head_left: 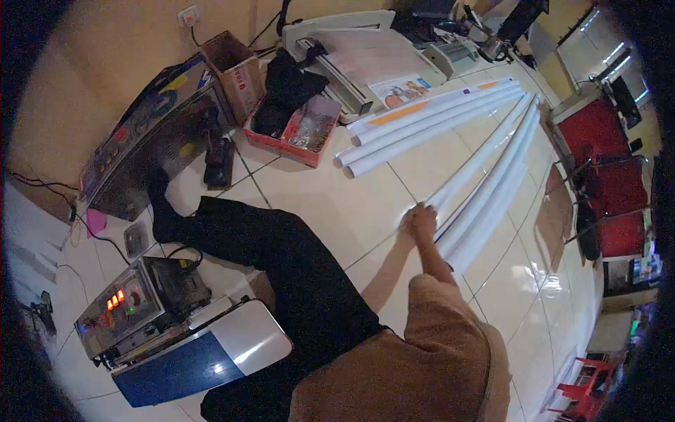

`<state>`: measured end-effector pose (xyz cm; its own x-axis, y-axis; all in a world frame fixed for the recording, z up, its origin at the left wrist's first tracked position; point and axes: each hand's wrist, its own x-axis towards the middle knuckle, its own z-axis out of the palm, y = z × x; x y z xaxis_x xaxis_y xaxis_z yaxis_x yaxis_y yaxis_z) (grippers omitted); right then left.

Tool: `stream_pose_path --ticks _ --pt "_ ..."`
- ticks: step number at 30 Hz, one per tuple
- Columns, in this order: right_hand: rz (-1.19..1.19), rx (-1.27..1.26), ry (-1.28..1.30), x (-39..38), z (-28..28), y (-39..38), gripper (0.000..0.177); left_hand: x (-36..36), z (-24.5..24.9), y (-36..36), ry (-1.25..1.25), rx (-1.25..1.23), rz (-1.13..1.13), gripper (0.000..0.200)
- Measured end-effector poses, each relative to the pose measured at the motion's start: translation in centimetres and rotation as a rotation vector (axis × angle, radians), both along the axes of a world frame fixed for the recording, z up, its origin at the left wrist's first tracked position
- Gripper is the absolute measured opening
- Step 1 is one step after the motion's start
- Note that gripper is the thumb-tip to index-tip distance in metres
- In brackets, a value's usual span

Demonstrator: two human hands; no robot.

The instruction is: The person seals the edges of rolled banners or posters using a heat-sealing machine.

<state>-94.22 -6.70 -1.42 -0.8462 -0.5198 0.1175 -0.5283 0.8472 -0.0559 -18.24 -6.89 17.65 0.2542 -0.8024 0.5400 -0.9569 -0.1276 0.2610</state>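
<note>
My right hand (423,219) reaches down to the tiled floor at the end of a long white paper or banner roll (485,155). The fingers are closed around that near end. Beside it, more white rolls (492,204) lie in a bundle, partly behind my forearm, fanning toward me from a common far end. A second group of white rolls (429,130), one with an orange strip, lies farther left. My left hand is not in view.
At lower left stands a machine (133,302) with lit orange switches and a blue and white panel (204,359). A red box (281,146), a cardboard box (235,77) and a large sheet cutter (344,88) sit near the wall. Red chairs (605,176) stand at right.
</note>
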Motion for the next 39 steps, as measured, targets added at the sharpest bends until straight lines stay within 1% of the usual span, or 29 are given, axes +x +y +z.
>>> stream_pose_path --ticks 1,3,4,5,7,8,9,11,13,15,17,18,20,21,23,24,25,27,28,29,30,31,33,34,35,36,37,38,39 --pt "0.065 0.108 -0.034 2.4 1.0 0.1 0.038 -1.9 -0.2 -1.0 0.229 -0.046 -0.062 0.066" --pt "0.208 0.117 -0.004 5.4 -1.4 0.7 0.044 -0.9 -2.5 -1.5 0.459 0.042 -0.306 0.077" --pt "-0.162 0.060 -0.373 8.4 4.2 -1.4 0.051 -0.5 -3.2 -1.7 0.458 0.041 -0.310 0.077" --pt "-0.165 0.055 -0.377 8.4 3.3 -1.2 0.051 -0.2 -3.5 -1.9 0.428 0.040 -0.329 0.076" --pt "-0.445 -0.149 0.065 7.8 1.0 -0.3 0.060 0.5 -3.7 -2.9 0.367 0.030 -0.372 0.074" --pt "-0.505 -0.128 0.087 6.7 2.5 0.0 0.072 0.9 -4.0 -3.5 0.338 0.024 -0.395 0.073" --pt "-0.514 -0.134 0.084 5.4 2.6 0.6 0.072 1.3 -4.2 -4.1 0.309 0.021 -0.417 0.072" --pt "-0.595 -0.135 -0.091 2.0 2.0 1.5 0.073 1.4 -5.2 -4.7 0.268 0.020 -0.449 0.070" --pt "-0.562 -0.076 -0.117 -2.7 -2.2 1.5 0.070 0.7 -6.3 -4.5 0.238 0.024 -0.467 0.068" --pt "-0.530 -0.003 -0.152 -3.7 -2.0 1.3 0.068 0.4 -6.7 -3.7 0.200 0.041 -0.482 0.067" --pt "-0.631 -0.226 -0.245 -4.1 -0.9 0.7 0.065 0.1 -7.1 -3.8 0.158 0.041 -0.501 0.065" --pt "-0.626 -0.229 -0.242 -4.5 -0.8 0.8 0.065 -0.1 -7.3 -3.9 0.136 0.039 -0.510 0.064" --pt "-0.593 -0.625 -0.471 -5.7 -0.9 1.3 0.068 -0.5 -7.6 -3.9 0.093 0.042 -0.528 0.063" --pt "-0.590 -0.623 -0.467 -5.3 -1.4 1.4 0.068 -0.7 -7.8 -3.9 0.072 0.044 -0.537 0.063" --pt "-0.645 -1.057 -0.591 -3.1 -2.5 1.9 0.068 -1.2 -8.2 -3.8 0.026 0.051 -0.560 0.061" --pt "-0.720 -0.821 -0.334 -2.5 -2.8 1.9 0.069 -1.2 -8.3 -3.8 0.000 0.055 -0.572 0.061" --pt "-0.721 -0.819 -0.338 -1.8 -2.4 2.0 0.069 -1.3 -8.3 -3.9 -0.030 0.057 -0.584 0.060" --pt "-0.702 -0.515 -0.032 -0.2 -1.3 2.0 0.067 -1.3 -8.3 -4.4 -0.092 0.056 -0.605 0.060" --pt "-0.703 -0.517 -0.036 0.9 -0.2 2.2 0.067 -1.5 -8.1 -4.5 -0.122 0.055 -0.616 0.059" --pt "-0.637 -0.441 -0.127 1.7 1.3 2.4 0.066 -1.8 -8.4 -4.8 -0.121 0.050 -0.615 0.059" --pt "-0.567 -0.361 -0.213 2.1 2.4 2.3 0.065 -2.3 -8.7 -4.7 0.080 0.037 -0.628 0.059" --pt "-0.562 -0.362 -0.207 1.8 2.8 2.0 0.065 -3.1 -9.2 -4.6 0.285 0.025 -0.637 0.058" --pt "-0.440 -0.130 -0.242 1.6 3.0 1.4 0.064 -4.2 -10.1 -4.3 0.688 0.009 -0.647 0.057" --pt "-0.443 -0.124 -0.245 1.7 2.8 1.0 0.064 -4.2 -10.2 -4.0 0.885 0.005 -0.646 0.056" --pt "-0.486 -0.130 -0.175 1.8 2.5 0.0 0.066 -3.8 -10.5 -3.7 0.881 0.009 -0.646 0.056" --pt "-0.527 -0.139 -0.103 2.0 2.0 -0.8 0.067 -3.4 -10.9 -3.3 0.734 0.033 -0.540 0.053" --pt "-0.525 -0.141 -0.104 2.1 1.1 -1.4 0.067 -3.1 -11.2 -3.1 0.590 0.054 -0.432 0.051" --pt "-0.516 -0.143 -0.001 1.8 -0.3 -2.2 0.070 -4.4 -10.7 -3.5 0.591 0.049 -0.430 0.051" --pt "-0.506 -0.143 0.102 1.7 -1.5 -3.1 0.072 -6.7 -9.5 -4.2 0.986 0.026 -0.543 0.050"
